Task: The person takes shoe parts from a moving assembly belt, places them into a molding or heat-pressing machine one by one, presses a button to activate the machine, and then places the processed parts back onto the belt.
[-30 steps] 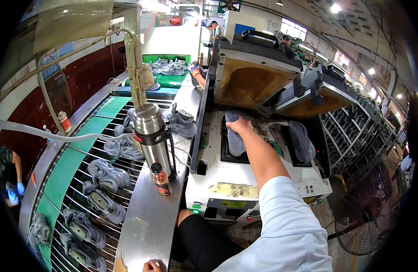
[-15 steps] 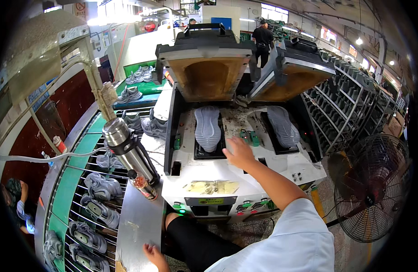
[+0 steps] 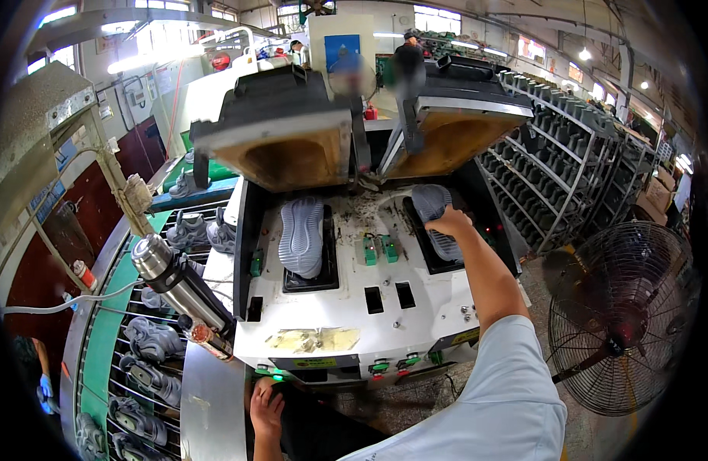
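A grey shoe sole (image 3: 301, 238), ridged side up, lies on the black pad of the left station of a white two-station press (image 3: 346, 307). A second grey sole (image 3: 432, 201) rests on the right station. My right hand (image 3: 451, 223) is closed over that sole's right side and hides part of it; its fingertips are at the sole. Low in front of the press, my left hand (image 3: 267, 411) is beside my knee, fingers loosely bent and apart, with nothing seen in it. Two hinged press lids (image 3: 285, 150) stand raised behind the soles.
On the left, a roller conveyor (image 3: 100, 338) carries several grey shoes. A steel flask (image 3: 181, 273) and a small bottle (image 3: 206, 338) stand beside the press. A large caged fan (image 3: 619, 319) is at right, before racks of shoe forms (image 3: 546, 154). People stand far back.
My right hand has gone from between the stations to the right sole. My left hand has risen toward the press front. The view has turned, so the press sits further left.
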Motion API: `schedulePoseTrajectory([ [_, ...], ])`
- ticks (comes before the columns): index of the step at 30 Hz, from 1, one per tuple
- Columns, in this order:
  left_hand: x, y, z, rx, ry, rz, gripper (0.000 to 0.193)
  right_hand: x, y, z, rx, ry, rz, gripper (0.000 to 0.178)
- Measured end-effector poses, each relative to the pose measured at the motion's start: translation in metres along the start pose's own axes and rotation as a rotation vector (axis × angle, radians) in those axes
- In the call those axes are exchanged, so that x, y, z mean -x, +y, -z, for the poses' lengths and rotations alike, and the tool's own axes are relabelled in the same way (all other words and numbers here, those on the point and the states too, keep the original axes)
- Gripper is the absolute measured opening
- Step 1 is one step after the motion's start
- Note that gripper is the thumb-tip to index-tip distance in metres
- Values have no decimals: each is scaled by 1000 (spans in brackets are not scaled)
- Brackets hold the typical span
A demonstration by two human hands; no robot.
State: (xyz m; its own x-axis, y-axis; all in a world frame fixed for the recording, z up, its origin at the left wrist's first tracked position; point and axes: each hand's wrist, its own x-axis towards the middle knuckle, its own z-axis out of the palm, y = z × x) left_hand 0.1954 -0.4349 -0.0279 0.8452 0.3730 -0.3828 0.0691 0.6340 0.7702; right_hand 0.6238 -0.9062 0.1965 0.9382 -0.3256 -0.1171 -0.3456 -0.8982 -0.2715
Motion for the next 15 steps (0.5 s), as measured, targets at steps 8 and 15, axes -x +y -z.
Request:
schedulePoseTrajectory([
  [8, 72, -11, 94, 31, 220, -64, 45, 19, -13, -19, -129, 384, -37, 89],
  [15, 122, -4, 104, 107, 237, -198, 44, 119, -7, -38, -438, 933, -85, 95],
])
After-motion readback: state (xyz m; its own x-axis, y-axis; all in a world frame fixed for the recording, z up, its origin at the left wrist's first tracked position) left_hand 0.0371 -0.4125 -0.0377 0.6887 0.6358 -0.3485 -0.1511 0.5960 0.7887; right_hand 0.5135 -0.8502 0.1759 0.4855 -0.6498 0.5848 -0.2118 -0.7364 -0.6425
